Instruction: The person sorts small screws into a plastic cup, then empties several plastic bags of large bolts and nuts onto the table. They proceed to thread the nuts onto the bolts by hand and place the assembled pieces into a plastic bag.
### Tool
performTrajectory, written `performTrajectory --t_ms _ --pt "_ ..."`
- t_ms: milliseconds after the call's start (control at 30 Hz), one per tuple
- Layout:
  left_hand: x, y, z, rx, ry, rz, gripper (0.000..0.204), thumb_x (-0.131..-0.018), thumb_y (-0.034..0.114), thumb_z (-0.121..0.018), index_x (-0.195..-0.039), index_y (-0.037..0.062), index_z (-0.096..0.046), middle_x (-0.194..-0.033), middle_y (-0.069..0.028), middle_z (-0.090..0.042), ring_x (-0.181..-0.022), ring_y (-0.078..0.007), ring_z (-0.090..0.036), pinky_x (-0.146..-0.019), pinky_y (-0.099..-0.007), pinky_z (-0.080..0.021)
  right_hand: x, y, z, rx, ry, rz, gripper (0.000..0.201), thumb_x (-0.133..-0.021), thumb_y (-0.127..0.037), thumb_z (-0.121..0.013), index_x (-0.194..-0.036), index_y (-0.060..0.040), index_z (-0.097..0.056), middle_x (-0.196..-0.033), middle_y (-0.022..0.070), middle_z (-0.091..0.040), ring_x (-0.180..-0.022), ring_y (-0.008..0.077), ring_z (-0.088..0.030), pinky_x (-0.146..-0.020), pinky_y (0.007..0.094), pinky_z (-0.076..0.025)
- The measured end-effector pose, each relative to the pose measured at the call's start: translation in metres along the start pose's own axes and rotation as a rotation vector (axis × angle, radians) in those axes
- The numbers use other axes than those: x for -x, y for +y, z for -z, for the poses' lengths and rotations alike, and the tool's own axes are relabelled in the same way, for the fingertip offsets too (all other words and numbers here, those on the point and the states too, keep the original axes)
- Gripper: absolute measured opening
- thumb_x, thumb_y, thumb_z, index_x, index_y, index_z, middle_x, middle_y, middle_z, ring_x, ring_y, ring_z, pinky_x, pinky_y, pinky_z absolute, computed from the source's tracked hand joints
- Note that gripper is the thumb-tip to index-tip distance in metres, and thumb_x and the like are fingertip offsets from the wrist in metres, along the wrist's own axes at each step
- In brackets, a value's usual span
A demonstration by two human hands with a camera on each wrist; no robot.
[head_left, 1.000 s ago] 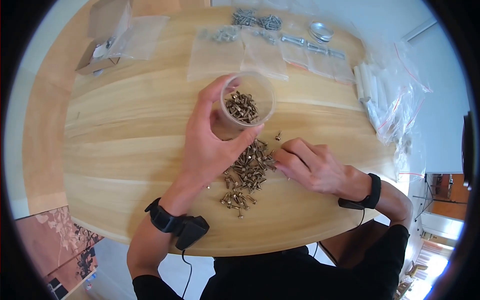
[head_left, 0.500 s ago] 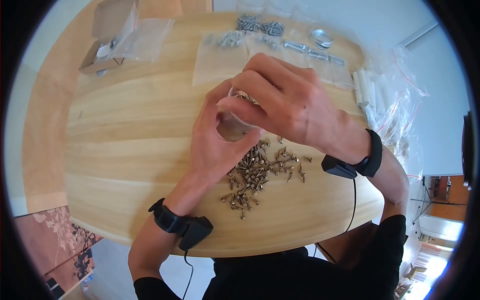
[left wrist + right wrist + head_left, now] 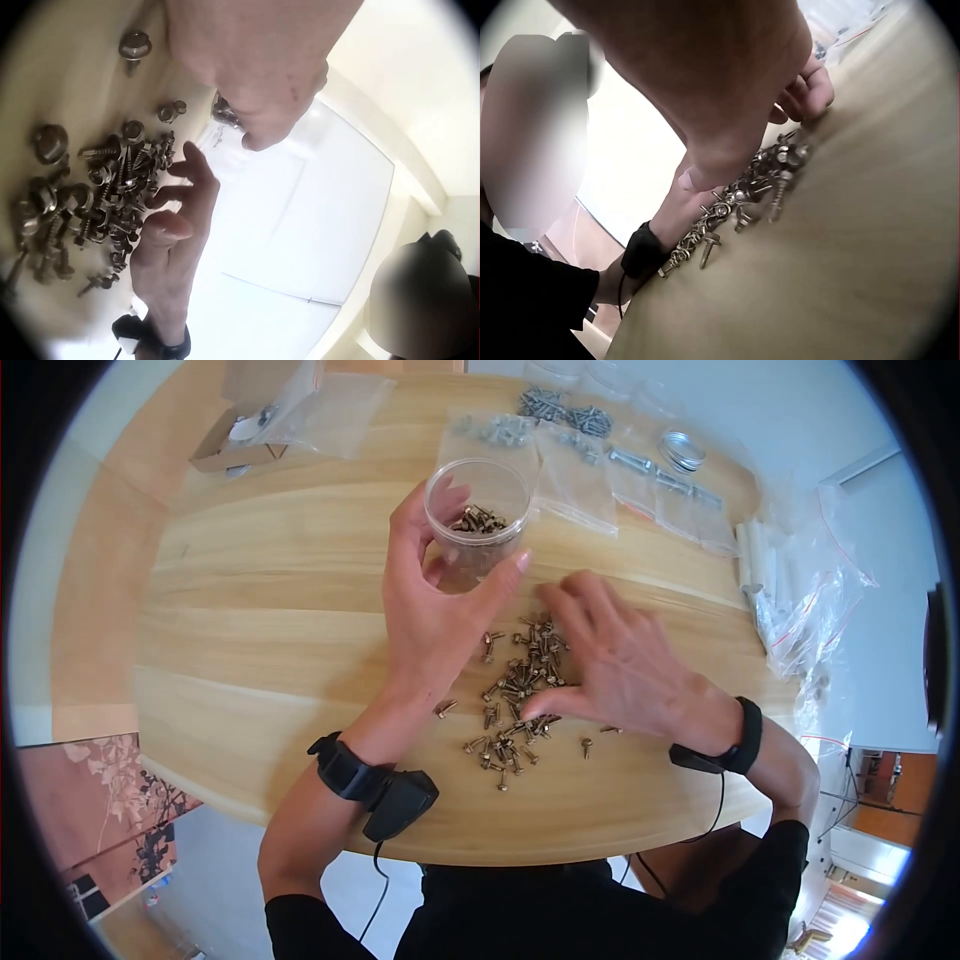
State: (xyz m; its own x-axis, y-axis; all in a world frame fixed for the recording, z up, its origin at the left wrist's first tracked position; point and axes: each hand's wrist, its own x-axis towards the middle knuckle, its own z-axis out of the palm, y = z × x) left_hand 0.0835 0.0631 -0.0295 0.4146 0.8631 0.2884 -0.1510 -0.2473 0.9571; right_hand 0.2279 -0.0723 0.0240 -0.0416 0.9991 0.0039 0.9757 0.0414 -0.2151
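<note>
My left hand (image 3: 430, 620) grips a clear plastic jar (image 3: 478, 560), fingers curled round its far side and thumb along the near side. Inside the jar lies a heap of bronze-coloured hex-head screws (image 3: 480, 520). Nearer to me, a loose pile of the same screws (image 3: 520, 680) is spread over the table. Over the right side of that pile is my right hand (image 3: 630, 665), its thumb held apart from the fingers. In the right wrist view its fingertips (image 3: 821, 94) come down beside the screws, bent a little, with nothing pinched between them.
Plastic bags with bolts (image 3: 580, 475) lie at the back, beside two heaps of grey screws (image 3: 565, 410) and stacked metal rings (image 3: 683, 450). A small open cardboard box (image 3: 235, 450) stands back left. White tubes and crumpled plastic bags (image 3: 810, 600) sit along the right edge.
My right hand went from the pile to the jar's mouth and has come back over the pile, its fingers now spread. The left hand holds the jar slightly farther away and more upright.
</note>
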Motion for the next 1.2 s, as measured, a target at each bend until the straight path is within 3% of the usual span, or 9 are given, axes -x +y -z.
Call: performTrajectory --t_ms 67,133,233,533,833,933,1000,1100,1200 --pt "-0.002 0.003 0.002 -0.023 0.02 0.009 0.081 -0.08 0.019 -0.087 -0.147 0.0088 -0.042 -0.138 -0.0135 -0.055 -0.127 -0.0235 -0.055 -0.101 -0.0399 -0.05 -0.016 -0.012 -0.004 -0.043 -0.059 0.034 0.097 -0.075 -0.078 -0.066 -0.126 0.0045 -0.057 -0.119 0.0196 -0.055 -0.107 0.0368 -0.062 -0.084 0.0467 -0.055" --pt "-0.002 0.003 0.005 -0.043 0.052 0.031 0.081 -0.08 0.018 -0.087 -0.147 0.0087 -0.043 -0.138 -0.0135 -0.055 -0.126 -0.0236 -0.055 -0.101 -0.0401 -0.05 -0.025 -0.021 -0.016 0.07 0.127 0.328 0.086 -0.075 -0.072 -0.07 -0.114 0.004 -0.064 -0.116 0.0189 -0.057 -0.113 0.0365 -0.058 -0.094 0.05 -0.05" --pt "-0.008 -0.002 0.01 0.022 0.06 0.011 0.08 -0.08 0.017 -0.086 -0.147 0.0085 -0.042 -0.138 -0.0135 -0.055 -0.126 -0.0231 -0.055 -0.1 -0.0398 -0.05 -0.024 -0.045 -0.02 0.001 0.193 0.421 0.074 -0.079 -0.066 -0.07 -0.104 0.0034 -0.068 -0.116 0.0188 -0.06 -0.113 0.0369 -0.058 -0.103 0.0507 -0.044" --pt "-0.009 -0.003 0.008 -0.04 0.062 -0.017 0.077 -0.078 0.017 -0.087 -0.144 0.0082 -0.047 -0.134 -0.011 -0.06 -0.12 -0.0194 -0.059 -0.098 -0.0363 -0.051 0.009 -0.07 -0.03 0.051 0.058 0.821 0.059 -0.092 -0.045 -0.066 -0.122 0.006 -0.066 -0.127 0.0154 -0.064 -0.124 0.0309 -0.06 -0.112 0.0492 -0.043" --pt "0.0 -0.011 0.01 0.02 0.063 0.01 0.077 -0.077 0.016 -0.087 -0.142 0.0065 -0.048 -0.133 -0.0116 -0.061 -0.116 -0.017 -0.06 -0.097 -0.0358 -0.054 0.014 -0.035 -0.032 0.268 0.178 0.712 0.059 -0.091 -0.042 -0.063 -0.124 0.0067 -0.065 -0.127 0.019 -0.066 -0.122 0.0311 -0.062 -0.112 0.0474 -0.045" --pt "-0.011 -0.008 0.01 -0.011 0.021 0.005 0.078 -0.076 0.015 -0.088 -0.142 0.0061 -0.047 -0.133 -0.0115 -0.06 -0.116 -0.0177 -0.06 -0.098 -0.0359 -0.054 0.046 -0.05 -0.003 -0.025 0.111 0.688 0.058 -0.097 -0.046 -0.061 -0.125 0.0046 -0.066 -0.131 0.0182 -0.066 -0.126 0.0329 -0.062 -0.111 0.0486 -0.047" --pt "-0.014 -0.013 0.011 0.038 -0.042 -0.069 0.075 -0.084 0.01 -0.083 -0.144 0.0005 -0.04 -0.134 -0.0135 -0.057 -0.117 -0.0199 -0.062 -0.098 -0.0336 -0.054 0.052 -0.042 0.002 -0.019 0.164 0.696 0.06 -0.085 -0.037 -0.074 -0.128 0.0034 -0.065 -0.127 0.021 -0.065 -0.121 0.0338 -0.063 -0.11 0.047 -0.046" --pt "-0.008 0.002 0.005 -0.076 0.0 0.013 0.08 -0.079 0.012 -0.089 -0.145 0.0051 -0.045 -0.139 -0.0109 -0.057 -0.123 -0.0176 -0.057 -0.095 -0.0315 -0.051 0.03 -0.009 0.008 -0.024 0.102 0.166 0.095 -0.08 -0.055 -0.077 -0.144 0.0074 -0.048 -0.144 0.0269 -0.05 -0.128 0.0431 -0.054 -0.112 0.0512 -0.042" --pt "-0.012 -0.011 0.007 0.004 0.068 -0.039 0.079 -0.076 0.014 -0.088 -0.143 0.0055 -0.046 -0.133 -0.0111 -0.06 -0.115 -0.0188 -0.06 -0.095 -0.0353 -0.054 0.015 0.015 -0.013 -0.076 0.076 0.151 0.11 -0.078 -0.065 -0.075 -0.149 0.0094 -0.038 -0.15 0.0335 -0.04 -0.139 0.0471 -0.042 -0.117 0.055 -0.034"
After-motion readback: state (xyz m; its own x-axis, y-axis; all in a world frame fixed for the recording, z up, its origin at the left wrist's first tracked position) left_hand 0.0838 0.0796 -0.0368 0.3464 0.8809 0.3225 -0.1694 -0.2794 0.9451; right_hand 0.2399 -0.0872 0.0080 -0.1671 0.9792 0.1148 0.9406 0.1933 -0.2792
